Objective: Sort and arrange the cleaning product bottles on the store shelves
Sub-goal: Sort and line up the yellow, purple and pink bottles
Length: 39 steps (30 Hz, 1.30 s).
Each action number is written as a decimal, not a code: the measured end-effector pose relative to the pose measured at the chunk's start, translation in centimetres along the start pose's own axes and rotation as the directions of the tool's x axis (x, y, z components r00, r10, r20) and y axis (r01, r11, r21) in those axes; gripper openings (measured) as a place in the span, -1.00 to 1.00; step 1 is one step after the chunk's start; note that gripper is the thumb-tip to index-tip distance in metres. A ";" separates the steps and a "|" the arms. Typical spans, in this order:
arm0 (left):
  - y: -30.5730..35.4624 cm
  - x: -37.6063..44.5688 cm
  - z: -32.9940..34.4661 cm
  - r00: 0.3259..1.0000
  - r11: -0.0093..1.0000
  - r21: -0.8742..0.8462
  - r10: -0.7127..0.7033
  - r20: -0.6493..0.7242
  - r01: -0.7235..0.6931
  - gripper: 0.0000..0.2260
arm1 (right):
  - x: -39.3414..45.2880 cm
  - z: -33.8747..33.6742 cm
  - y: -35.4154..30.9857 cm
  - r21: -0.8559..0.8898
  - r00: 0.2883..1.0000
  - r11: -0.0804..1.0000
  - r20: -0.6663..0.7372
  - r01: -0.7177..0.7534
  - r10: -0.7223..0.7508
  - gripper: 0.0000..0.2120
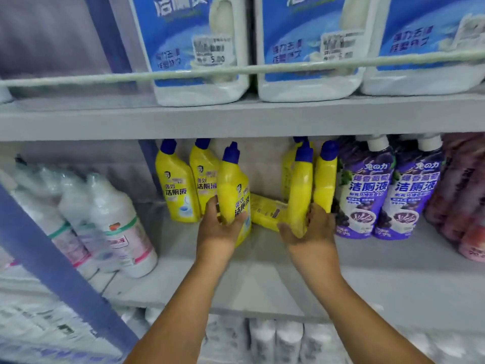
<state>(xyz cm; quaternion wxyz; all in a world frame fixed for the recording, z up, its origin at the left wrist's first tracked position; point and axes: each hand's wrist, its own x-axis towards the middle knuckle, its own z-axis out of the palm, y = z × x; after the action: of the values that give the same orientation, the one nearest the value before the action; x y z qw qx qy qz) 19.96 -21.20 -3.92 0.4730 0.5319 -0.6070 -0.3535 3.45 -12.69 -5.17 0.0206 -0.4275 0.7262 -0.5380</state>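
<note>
Both hands reach onto the middle shelf (262, 279) at the centre of the frame. The left hand (219, 227) curls round the lower body of a yellow bottle (233, 190), thumb across the label and fingers behind it; the bottle stands nearly upright, tipped a little to the left, with its blue cap (231, 151) up. The right hand (312, 227), palm turned inward, wraps its fingers round the base of a second yellow bottle (300, 190), seen edge-on with its blue cap at the top.

Between the two held bottles, a third yellow bottle (267, 214) lies on its side on the shelf, behind the hands. Two more yellow bottles (177, 190) stand just left of the left hand, labels facing out, and another (325, 182) stands just right of the right-hand bottle, touching it or nearly so.

Further right stand purple bottles (364, 195) with white caps. At lower left are white bottles (118, 222) in plastic wrap. On the upper shelf, large white jugs (199, 48) with blue labels sit behind a rail (105, 77).
</note>
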 end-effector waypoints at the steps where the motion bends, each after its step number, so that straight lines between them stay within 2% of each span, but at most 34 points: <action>1: -0.4 0.7 -0.4 0.999 0.999 0.030 0.013 0.038 -0.014 -0.61 | -0.3 0.7 -0.6 -0.043 0.998 0.998 -0.042 -0.043 0.041 -0.30; 5: -1.2 0.9 -3.5 0.986 0.997 0.030 0.065 0.154 -0.071 -0.62 | 0.3 2.1 -2.0 -0.116 0.975 0.976 -0.142 -0.187 0.170 -0.46; 9: -2.9 -1.7 -7.9 0.985 0.996 0.054 0.060 0.162 -0.070 -0.56 | -0.6 0.9 -1.4 -0.100 0.962 0.979 -0.225 -0.178 0.152 -0.67; 11: -3.5 -2.4 -9.6 0.984 0.996 0.002 0.086 0.156 -0.087 -0.53 | -1.8 -0.4 -1.4 -0.105 0.958 0.979 -0.249 -0.173 0.142 -0.67; 15: -4.9 -3.3 -11.3 0.990 0.995 -0.014 0.101 0.097 -0.100 -0.50 | -2.4 -2.3 -2.1 -0.187 0.943 0.944 -0.250 -0.270 0.220 -0.54; 17: -5.1 -3.7 -11.7 0.994 0.996 -0.019 0.084 0.068 -0.083 -0.51 | -3.2 -3.0 -3.4 -0.149 0.906 0.965 -0.399 -0.215 0.140 -0.53; 18: -5.2 -3.8 -11.7 0.995 0.996 -0.018 0.088 0.054 -0.087 -0.52 | -3.9 -3.0 -4.4 -0.139 0.882 0.979 -0.466 -0.148 0.067 -0.60; 19: -5.0 -3.8 -11.7 0.995 0.996 -0.018 0.088 0.037 -0.088 -0.52 | -4.4 -2.6 -5.6 -0.133 0.889 0.990 -0.458 -0.052 -0.015 -0.70; 20: -4.9 -3.9 -11.6 0.996 0.996 -0.026 0.090 0.022 -0.089 -0.51 | -4.5 -1.8 -6.9 -0.101 0.928 0.993 -0.362 0.059 -0.092 -0.79; 21: -4.7 -3.9 -11.5 0.996 0.996 -0.031 0.086 0.008 -0.085 -0.49 | -4.1 -0.5 -7.7 -0.056 0.963 0.984 -0.204 0.167 -0.175 -0.84; 23: -4.7 -3.9 -11.1 0.996 0.996 -0.028 0.089 -0.029 -0.089 -0.46 | -1.7 3.0 -8.0 -0.042 0.950 0.953 0.109 0.299 -0.293 -0.91; 25: -4.5 -3.9 -10.9 0.996 0.995 -0.044 0.083 -0.041 -0.084 -0.48 | 2.2 6.6 -7.6 -0.144 0.901 0.945 0.370 0.295 -0.226 -0.68; 28: -4.0 -3.4 -10.8 0.998 0.990 -0.121 0.068 -0.007 -0.069 -0.51 | 6.8 10.6 -6.4 -0.396 0.815 0.877 0.579 0.272 0.008 -0.38; 30: -3.8 -2.9 -10.8 0.999 0.986 -0.159 0.051 0.009 -0.049 -0.54 | 7.9 11.9 -5.4 -0.490 0.779 0.813 0.623 0.314 0.075 -0.27; 32: -3.7 -2.6 -10.7 0.999 0.984 -0.174 0.042 0.017 -0.038 -0.60 | 8.3 12.9 -4.5 -0.515 0.784 0.782 0.618 0.351 0.055 -0.25; 35: -3.9 -2.4 -10.6 0.998 0.983 -0.177 0.054 0.024 -0.049 -0.70 | 8.2 13.2 -4.2 -0.523 0.821 0.767 0.571 0.372 -0.009 -0.45; 37: -4.0 -2.4 -10.7 0.998 0.981 -0.188 0.055 0.037 -0.047 -0.70 | 7.5 12.4 -4.9 -0.483 0.868 0.811 0.493 0.331 -0.061 -0.45; 39: -3.9 -2.4 -10.8 0.997 0.978 -0.204 0.059 0.042 -0.049 -0.70 | 6.7 10.9 -5.8 -0.294 0.929 0.935 0.360 0.198 -0.084 -0.48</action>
<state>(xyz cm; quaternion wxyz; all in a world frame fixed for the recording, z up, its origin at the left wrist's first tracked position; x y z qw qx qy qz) 31.42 -18.81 -4.76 0.5195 0.4556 -0.5931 -0.4133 8.01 -25.68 -2.20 0.0361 -0.5635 0.7571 -0.3286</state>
